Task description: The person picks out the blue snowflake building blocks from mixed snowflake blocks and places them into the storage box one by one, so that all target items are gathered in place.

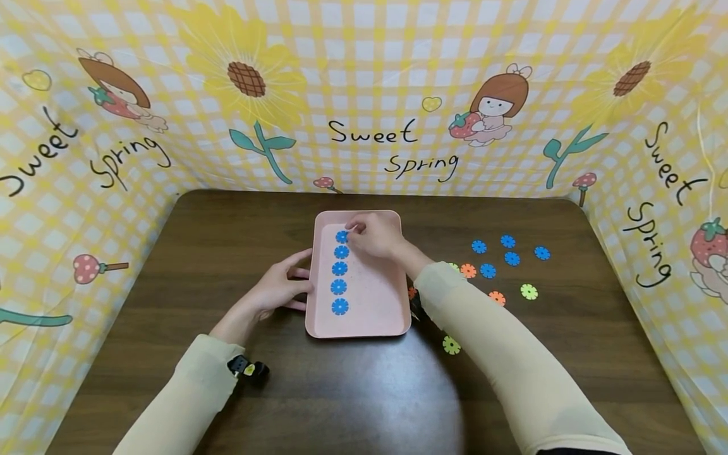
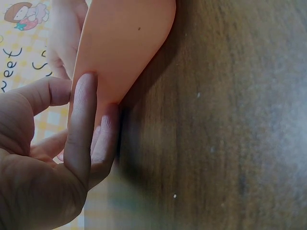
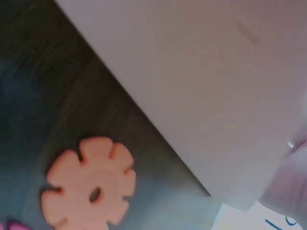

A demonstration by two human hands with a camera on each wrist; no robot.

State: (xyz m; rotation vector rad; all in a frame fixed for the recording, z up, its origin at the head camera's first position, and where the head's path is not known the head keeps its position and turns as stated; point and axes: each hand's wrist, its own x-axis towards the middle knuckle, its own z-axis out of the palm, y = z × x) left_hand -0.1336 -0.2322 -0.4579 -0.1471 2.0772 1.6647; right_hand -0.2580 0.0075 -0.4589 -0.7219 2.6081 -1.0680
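Inside the pink tray (image 1: 372, 316), blue notched plastic discs (image 1: 339, 268) form a column along the left side. My right hand (image 1: 375, 235) reaches over the tray's far end, and its curled fingertips pinch the right edge of the farthest blue disc (image 1: 341, 236), partly covering it. My left hand (image 1: 279, 285) is at the tray's left side. In the left wrist view, fairly straight fingers (image 2: 82, 124) press the outer wall, with the thumb at the rim. The right wrist view shows the tray wall (image 3: 192, 96) up close and only a sliver of the hand.
Right of the tray lie several loose blue discs (image 1: 512, 258), orange discs (image 1: 497, 297) and yellow-green discs (image 1: 529, 291). My right sleeve (image 1: 489, 341) crosses above that area and hides part of it. Patterned cloth (image 1: 375, 95) encloses the brown table (image 1: 227, 221) behind and at both sides.
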